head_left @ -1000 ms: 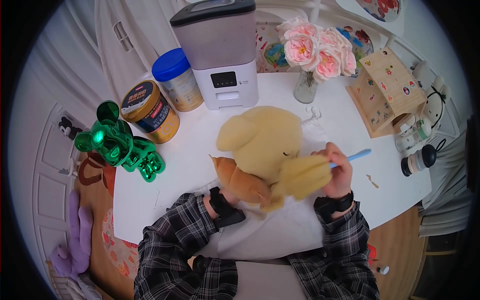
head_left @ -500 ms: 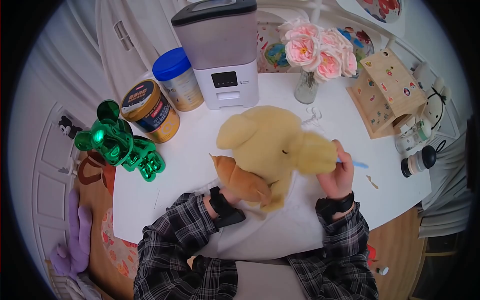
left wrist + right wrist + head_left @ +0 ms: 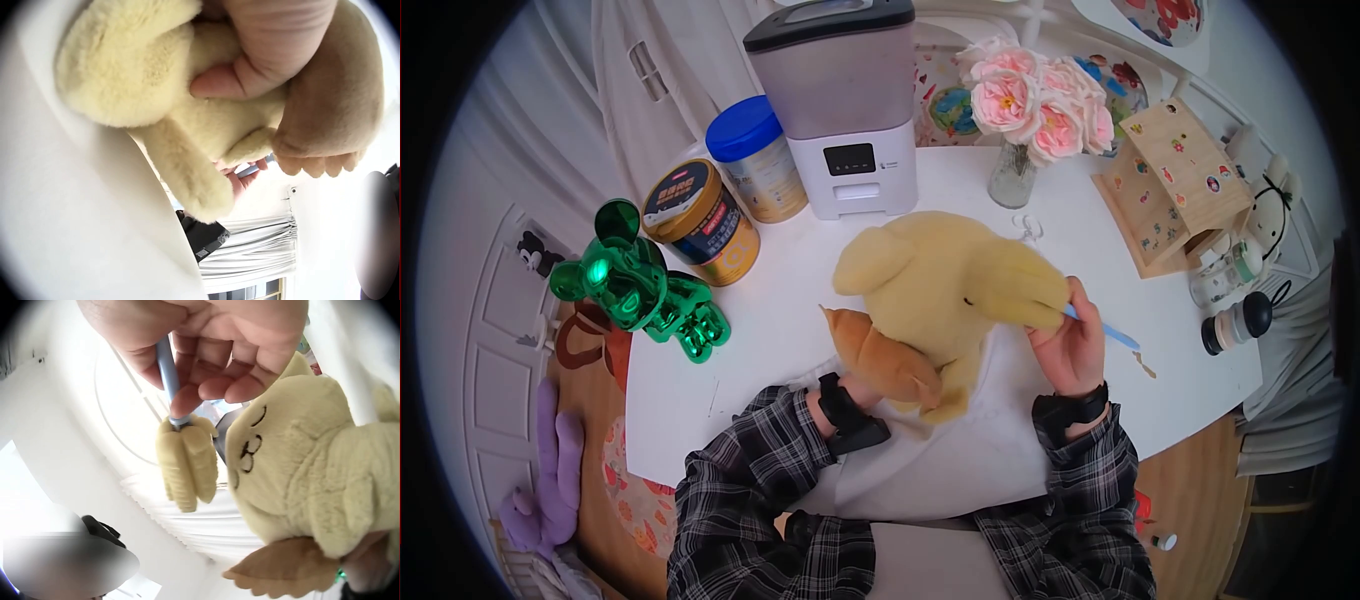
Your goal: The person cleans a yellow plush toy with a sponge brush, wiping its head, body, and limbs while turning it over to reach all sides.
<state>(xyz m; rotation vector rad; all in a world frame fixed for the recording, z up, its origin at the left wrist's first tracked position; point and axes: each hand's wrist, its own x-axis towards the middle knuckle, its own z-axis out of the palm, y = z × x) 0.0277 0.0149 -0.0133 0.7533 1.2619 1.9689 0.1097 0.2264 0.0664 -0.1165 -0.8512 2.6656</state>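
Observation:
A pale yellow plush toy (image 3: 930, 270) with floppy ears and a stitched face sits upright at the table's near middle. My left hand (image 3: 269, 56) grips its body from behind, thumb pressed into the fur beside a brown scalloped piece (image 3: 334, 87); in the head view that piece hides most of this hand. The fingers and thumb of my right hand (image 3: 1075, 345) pinch the blue handle (image 3: 167, 369) of a yellow fluffy duster (image 3: 187, 465). In the head view the duster overlaps the toy's face; the right wrist view shows its head just beside the face.
A white cloth (image 3: 940, 470) lies under the toy on the white table (image 3: 770, 330). Behind stand two cans (image 3: 730, 250), a feeder (image 3: 855, 160) and a vase of pink roses (image 3: 1010, 180). A shiny green bear figure (image 3: 635, 285) is left; a wooden house (image 3: 1180, 180) and a bottle (image 3: 1240, 320) are right.
The duster has moved from the toy's lower front up to its face, with my right hand tilting its handle downward. My left hand and the toy have stayed put.

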